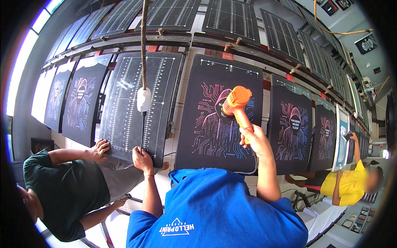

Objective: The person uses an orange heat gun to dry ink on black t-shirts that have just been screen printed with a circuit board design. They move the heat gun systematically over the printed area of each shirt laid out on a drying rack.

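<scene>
My right hand [257, 141] is wrapped round the handle of an orange heat gun [239, 103]. The tool is above a black T-shirt [194, 140] stretched on a board, printed with a pink-to-blue hooded figure and circuit lines, and covers part of the hood. My left hand [143, 160] is closed round a black cable [144, 128] at the lower edge of a bare black board [120, 111] with white ruler marks. That cable runs up to a white connector [144, 100] hanging from above.
At left, a person in a dark green shirt [66, 194] rests a hand on the bare board's corner. Printed shirts [80, 99] [292, 124] lie on boards to both sides. At right, a person in yellow [345, 186] holds a framed screen [340, 140]. Another board row [231, 18] stands behind a rail.
</scene>
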Motion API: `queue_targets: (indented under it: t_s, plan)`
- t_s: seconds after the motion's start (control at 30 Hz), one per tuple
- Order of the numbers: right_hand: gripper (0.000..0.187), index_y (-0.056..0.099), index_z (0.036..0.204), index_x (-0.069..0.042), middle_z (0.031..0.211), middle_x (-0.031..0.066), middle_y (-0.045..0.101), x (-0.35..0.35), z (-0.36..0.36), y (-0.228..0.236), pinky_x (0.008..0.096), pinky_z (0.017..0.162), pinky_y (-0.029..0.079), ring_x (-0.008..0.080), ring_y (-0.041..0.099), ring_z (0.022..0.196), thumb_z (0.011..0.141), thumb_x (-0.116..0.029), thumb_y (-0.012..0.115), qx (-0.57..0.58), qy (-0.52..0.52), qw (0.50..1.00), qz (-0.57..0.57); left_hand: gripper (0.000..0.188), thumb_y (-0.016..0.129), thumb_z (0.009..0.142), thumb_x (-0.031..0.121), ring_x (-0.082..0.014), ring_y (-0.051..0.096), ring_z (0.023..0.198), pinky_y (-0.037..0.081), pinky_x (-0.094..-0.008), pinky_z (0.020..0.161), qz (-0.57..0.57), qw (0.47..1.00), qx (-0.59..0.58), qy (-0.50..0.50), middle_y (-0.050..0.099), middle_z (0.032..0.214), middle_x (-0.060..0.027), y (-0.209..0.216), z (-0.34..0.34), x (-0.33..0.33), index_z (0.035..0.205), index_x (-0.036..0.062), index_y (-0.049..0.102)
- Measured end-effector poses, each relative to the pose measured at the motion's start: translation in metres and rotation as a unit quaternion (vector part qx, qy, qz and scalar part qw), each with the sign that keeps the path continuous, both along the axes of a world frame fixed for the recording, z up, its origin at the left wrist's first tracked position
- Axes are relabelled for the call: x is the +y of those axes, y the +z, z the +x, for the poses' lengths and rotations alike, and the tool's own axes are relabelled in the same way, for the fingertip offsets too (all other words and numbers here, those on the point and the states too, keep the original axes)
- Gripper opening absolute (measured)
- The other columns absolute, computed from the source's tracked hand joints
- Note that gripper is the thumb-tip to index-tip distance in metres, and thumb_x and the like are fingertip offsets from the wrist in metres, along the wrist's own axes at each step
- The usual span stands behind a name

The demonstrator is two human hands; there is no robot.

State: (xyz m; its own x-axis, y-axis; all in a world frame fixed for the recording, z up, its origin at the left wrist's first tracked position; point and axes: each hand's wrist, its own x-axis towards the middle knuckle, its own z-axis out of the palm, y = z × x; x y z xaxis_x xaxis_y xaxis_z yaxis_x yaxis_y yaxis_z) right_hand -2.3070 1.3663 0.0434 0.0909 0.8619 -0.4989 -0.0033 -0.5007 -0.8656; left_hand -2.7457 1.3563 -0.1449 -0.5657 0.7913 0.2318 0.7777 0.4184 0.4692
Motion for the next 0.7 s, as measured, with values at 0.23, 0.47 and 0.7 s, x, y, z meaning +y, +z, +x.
queue_targets:
  t_s: [0.23,0.47,0.7]
  plan:
    - [0.029,0.057,0.098,-0.001,0.074,0.0020,0.059,-0.005,0.008,0.004,0.0226,0.051,0.050,0.0097,0.061,0.060,0.093,-0.029,0.065,-0.004,-0.010,1.000,-0.007,0.016,0.056,0.094,0.019,-0.0333,0.064,0.086,0.048,-0.0431,0.074,0.012,1.000,0.016,-0.008,0.066,0.091,-0.0136,-0.001,0.000,0.000,0.103,0.0077,0.060]
    - [0.031,0.057,0.100,-0.002,0.074,0.0010,0.058,-0.008,0.017,0.002,0.0228,0.050,0.049,0.0091,0.060,0.060,0.093,-0.030,0.065,-0.008,0.000,1.000,0.000,0.015,0.053,0.096,0.018,-0.0335,0.063,0.087,0.047,-0.0433,0.074,0.000,1.000,0.018,-0.009,0.065,0.091,-0.0138,0.003,0.003,-0.001,0.104,0.0077,0.059]
    - [0.030,0.057,0.097,-0.002,0.074,0.0014,0.058,-0.012,0.030,0.007,0.0222,0.049,0.049,0.0096,0.061,0.059,0.093,-0.031,0.065,0.015,-0.018,1.000,0.003,0.016,0.051,0.097,0.013,-0.0372,0.062,0.091,0.047,-0.0449,0.080,0.002,0.997,-0.057,-0.053,0.064,0.097,-0.0175,-0.010,-0.019,-0.013,0.109,0.0041,0.057]
